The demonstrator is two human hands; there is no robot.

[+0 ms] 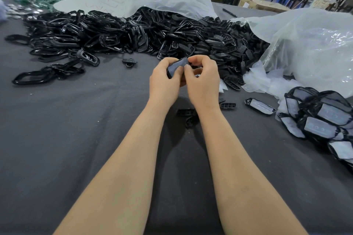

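Above the middle of the bench (76, 139), a little toward its far edge, both hands meet on one black piece (178, 66) with a dull grey face. The left hand (164, 78) wraps the piece's near, lower end, thumb laid across the grey face. The right hand (204, 80) pinches the far, upper end between thumb and fingertips. Neither hand is free, and the piece is held off the cloth.

Its long axis runs on a slant, from the left palm up and away to the right fingertips, so the raised end points to the bench's far right. The left hand carries most of it; the right only has the tip. The grey skin looks like a thin pouch, so the next move is probably a pull or push along that slant, the right hand working against the left's hold. I cannot tell how far the pouch is on.

Under the right wrist lie a few loose inserts (227, 105), and just right of them one bagged piece (260, 105). Farther right, by the bench's right edge, sits a stack of bagged pieces (321, 116), with small empty pouches (267, 80) beyond it. Past the hands spreads a heap of inserts (210, 40), spilling from a clear sack (315, 44). A heap of frames (76, 32) fills the far left.
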